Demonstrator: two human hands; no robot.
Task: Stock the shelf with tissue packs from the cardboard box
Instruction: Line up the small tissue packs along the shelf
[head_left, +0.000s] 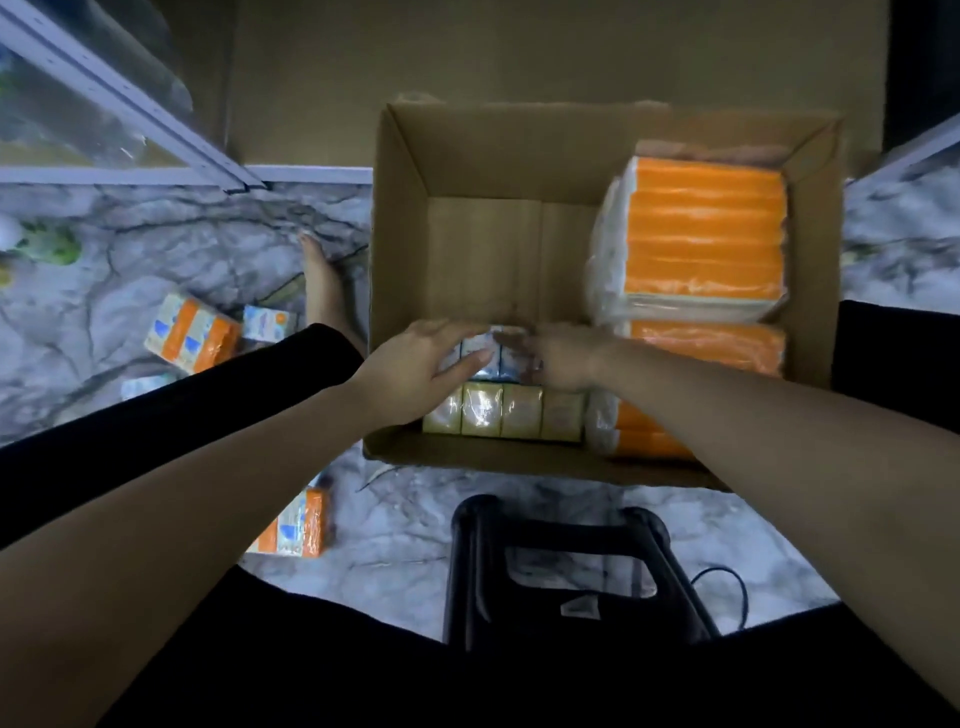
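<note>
An open cardboard box (400, 249) stands on the marble floor. Inside, at its near side, lies a bundle of small tissue packs with blue and white faces (496, 351), and both hands are on it. My left hand (421, 371) curls over its left end, thumb along the near face. My right hand (558, 358), blurred, grips its right end. A row of pale yellow packs (501, 415) sits just nearer, against the box wall. Large orange tissue bundles (706, 228) are stacked in the right half of the box. The far left part of the box floor is bare.
Loose orange tissue packs lie on the floor at left (192, 332) and near my left arm (301, 525). A black stool (561, 566) stands just before the box. A grey shelf frame (130, 98) runs at upper left. A bare foot (322, 286) rests left of the box.
</note>
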